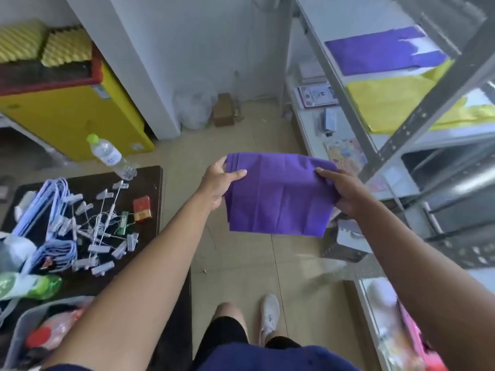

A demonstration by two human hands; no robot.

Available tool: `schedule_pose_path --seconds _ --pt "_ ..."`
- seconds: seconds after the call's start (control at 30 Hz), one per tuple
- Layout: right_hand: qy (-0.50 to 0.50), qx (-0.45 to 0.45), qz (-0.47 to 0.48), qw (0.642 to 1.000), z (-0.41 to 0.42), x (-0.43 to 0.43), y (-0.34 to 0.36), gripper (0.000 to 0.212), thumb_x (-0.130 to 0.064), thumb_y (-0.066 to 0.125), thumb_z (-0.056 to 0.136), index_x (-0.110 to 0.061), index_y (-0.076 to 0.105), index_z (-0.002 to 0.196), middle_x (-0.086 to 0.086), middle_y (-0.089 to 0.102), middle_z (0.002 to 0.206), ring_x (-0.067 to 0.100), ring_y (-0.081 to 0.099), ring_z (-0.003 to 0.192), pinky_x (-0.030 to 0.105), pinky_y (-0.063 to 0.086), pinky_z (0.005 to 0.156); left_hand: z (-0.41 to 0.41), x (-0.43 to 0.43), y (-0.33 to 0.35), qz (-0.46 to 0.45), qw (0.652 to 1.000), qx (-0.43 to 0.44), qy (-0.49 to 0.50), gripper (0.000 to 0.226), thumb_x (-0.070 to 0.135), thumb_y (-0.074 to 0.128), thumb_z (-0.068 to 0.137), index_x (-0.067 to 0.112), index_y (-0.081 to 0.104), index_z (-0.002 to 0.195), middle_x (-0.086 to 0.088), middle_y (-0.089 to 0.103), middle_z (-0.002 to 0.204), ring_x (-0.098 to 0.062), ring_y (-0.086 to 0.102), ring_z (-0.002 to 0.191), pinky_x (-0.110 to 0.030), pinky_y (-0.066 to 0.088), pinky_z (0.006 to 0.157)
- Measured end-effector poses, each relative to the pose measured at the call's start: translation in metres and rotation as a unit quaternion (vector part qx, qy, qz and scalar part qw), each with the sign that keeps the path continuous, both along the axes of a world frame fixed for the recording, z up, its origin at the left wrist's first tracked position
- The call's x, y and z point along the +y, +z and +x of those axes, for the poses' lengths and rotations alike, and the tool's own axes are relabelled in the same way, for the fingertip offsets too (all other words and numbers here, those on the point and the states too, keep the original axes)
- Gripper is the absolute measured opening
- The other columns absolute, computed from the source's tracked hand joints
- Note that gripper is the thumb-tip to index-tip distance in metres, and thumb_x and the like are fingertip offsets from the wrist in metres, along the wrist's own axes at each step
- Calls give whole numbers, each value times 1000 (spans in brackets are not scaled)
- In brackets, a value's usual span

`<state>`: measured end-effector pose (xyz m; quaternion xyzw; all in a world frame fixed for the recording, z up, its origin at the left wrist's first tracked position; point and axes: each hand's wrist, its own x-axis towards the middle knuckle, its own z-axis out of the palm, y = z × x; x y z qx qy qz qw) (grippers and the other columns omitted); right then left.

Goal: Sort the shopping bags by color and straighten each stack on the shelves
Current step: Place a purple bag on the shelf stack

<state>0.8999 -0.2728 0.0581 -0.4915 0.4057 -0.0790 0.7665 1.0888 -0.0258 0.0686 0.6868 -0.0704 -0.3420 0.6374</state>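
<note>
**In mid-air over the floor: a purple bundle held at both upper corners**

Between the shelves and the table, the left hand [218, 180] pinches the top left corner of the purple bags [278, 194], thumb in front and fingers curled behind. The right hand [345, 191] grips the opposite corner the same way, fingers closed on the fabric. The bundle hangs flat and apart from every surface, just left of the metal shelf unit [348, 103].

Layered edges at the top left corner suggest several bags held as one; how many cannot be told. If either pinch slackens, the inner layers could slide out and fan apart, since only the corners are clamped. Carrying them towards the shelf, the hanging lower edge could catch on the slanted metal upright [417, 116] and fold under.

On the shelf lie two stacks: one purple stack [380, 53] and one yellow stack [388, 103], touching, the purple overlapping the yellow's far edge. Two hands are in view, and one water bottle [107, 153] stands on the dark table [150, 188] to the left.
</note>
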Motion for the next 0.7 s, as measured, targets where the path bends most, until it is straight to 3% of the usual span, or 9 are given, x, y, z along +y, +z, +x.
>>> schedule_pose_path --seconds 0.07,0.2,0.43,0.57,0.7 --pt "4 -10 -4 1000 39 -24 5 15 -10 72 93 -11 76 108 6 78 89 18 74 75 34 62 68 41 -24 5 11 1000 -13 3 42 -3 76 89 12 64 126 1 76 113 -11 74 99 -26 59 84" --pt "17 -10 -77 997 121 -75 8 17 -9 67 97 -11 75 112 7 78 102 23 74 87 36 61 79 131 -74 4 10 999 -34 -11 40 1 78 87 19 67 122 -3 76 118 -23 74 108 -40 60 94" --pt "-22 16 -159 987 250 -154 28 22 -6 66 96 -10 73 117 13 77 112 25 74 93 39 61 87 289 -188 -3 -27 996 -14 -82 45 -3 70 92 25 62 127 4 74 118 -13 72 105 -26 57 86" --pt "-106 10 -148 983 296 -210 52 22 -6 65 98 -10 72 119 6 79 100 18 75 83 30 62 73 358 -271 18 -28 987 0 -160 72 5 75 88 22 47 152 6 70 132 -10 70 115 -33 55 100" --pt "-198 -4 -108 974 317 -259 55 23 -11 62 100 -10 71 121 9 78 106 19 75 81 31 60 68 399 -370 44 -42 972 0 -233 46 6 70 90 27 65 131 -2 75 123 -25 73 113 -43 58 99"
